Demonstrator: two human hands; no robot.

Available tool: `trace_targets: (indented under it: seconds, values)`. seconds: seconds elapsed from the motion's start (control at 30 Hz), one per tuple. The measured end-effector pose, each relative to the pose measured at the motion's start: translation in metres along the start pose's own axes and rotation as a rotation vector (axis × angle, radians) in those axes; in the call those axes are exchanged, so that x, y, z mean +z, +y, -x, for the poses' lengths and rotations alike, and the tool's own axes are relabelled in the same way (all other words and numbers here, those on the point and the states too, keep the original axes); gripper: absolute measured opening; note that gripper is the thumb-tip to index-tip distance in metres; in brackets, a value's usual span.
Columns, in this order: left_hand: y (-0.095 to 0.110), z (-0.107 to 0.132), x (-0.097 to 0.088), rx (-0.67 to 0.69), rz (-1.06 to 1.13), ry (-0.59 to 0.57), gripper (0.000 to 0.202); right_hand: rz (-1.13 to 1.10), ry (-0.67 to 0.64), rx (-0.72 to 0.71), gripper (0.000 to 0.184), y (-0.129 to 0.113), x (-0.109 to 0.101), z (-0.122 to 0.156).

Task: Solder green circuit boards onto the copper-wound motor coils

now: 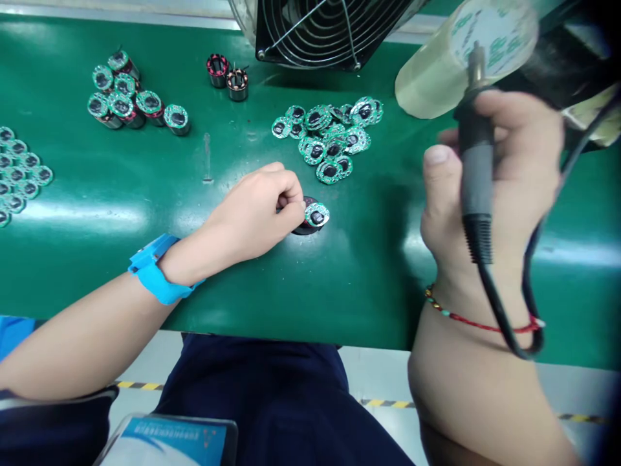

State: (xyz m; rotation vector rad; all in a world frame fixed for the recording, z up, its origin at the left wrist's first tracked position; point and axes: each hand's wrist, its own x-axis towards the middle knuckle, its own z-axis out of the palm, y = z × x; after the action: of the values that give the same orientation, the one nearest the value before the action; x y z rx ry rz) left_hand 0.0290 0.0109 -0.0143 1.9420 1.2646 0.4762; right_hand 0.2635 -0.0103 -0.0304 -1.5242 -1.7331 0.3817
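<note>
My left hand, with a blue strap on its wrist, is closed in a pinch at the left edge of a small round circuit board. That board is green and white with a black centre. Beneath it is a dark round piece, mostly hidden by the fingers and the board. Raised at the right, my right hand is wrapped round a soldering iron. Its metal tip points up and away, and its black cord hangs past my wrist. Just beyond my left hand lies a loose heap of similar round circuit boards.
A black fan stands at the back. Behind the soldering iron is a large roll of clear tape. Two small motor stators and a cluster of board-topped stators stand back left. More round boards lie at the left edge of the green tabletop.
</note>
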Motion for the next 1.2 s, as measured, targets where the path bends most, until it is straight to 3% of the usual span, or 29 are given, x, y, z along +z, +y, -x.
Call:
trace_targets:
  seconds: [0.07, 0.13, 0.17, 0.23, 0.3, 0.37, 0.6, 0.7, 0.77, 1.07, 1.2]
  values:
    - [0.0, 0.0, 0.0, -0.002, 0.007, -0.001, 0.019, -0.038, 0.17, 0.003, 0.032, -0.008, 0.005, -0.001]
    - [-0.001, 0.001, 0.0, 0.002, 0.011, -0.002, 0.019, -0.18, 0.235, -0.01, 0.027, -0.017, 0.012, 0.003]
    - [0.0, 0.001, 0.0, 0.005, 0.011, -0.002, 0.019, -0.227, 0.215, -0.024, 0.027, -0.022, 0.016, 0.007]
    - [0.0, 0.0, 0.0, 0.011, 0.012, 0.002, 0.019, -0.21, 0.046, -0.058, 0.031, -0.029, 0.023, 0.015]
    - [-0.001, 0.0, 0.001, 0.018, 0.02, 0.001, 0.017, -0.14, -0.156, -0.118, 0.046, -0.035, 0.03, 0.022]
    - [-0.002, 0.0, 0.0, 0.027, 0.031, -0.005, 0.016, -0.078, -0.251, -0.187, 0.056, -0.039, 0.036, 0.026]
    - [-0.01, 0.004, -0.004, 0.166, 0.084, -0.062, 0.011, -0.065, -0.177, -0.246, 0.054, -0.043, 0.036, 0.028]
    - [-0.011, 0.005, 0.001, 0.271, -0.033, -0.107, 0.028, -0.149, -0.148, -0.271, 0.057, -0.04, 0.035, 0.028]
    - [-0.01, 0.004, 0.006, 0.283, -0.127, -0.099, 0.024, -0.193, -0.149, -0.282, 0.057, -0.037, 0.035, 0.029]
    - [-0.011, -0.006, 0.004, 0.32, -0.12, -0.104, 0.003, -0.426, -0.224, -0.062, 0.048, -0.031, 0.034, 0.031]
    - [-0.009, -0.007, -0.001, 0.313, -0.13, -0.086, 0.007, -0.452, -0.226, -0.068, 0.048, -0.032, 0.036, 0.032]
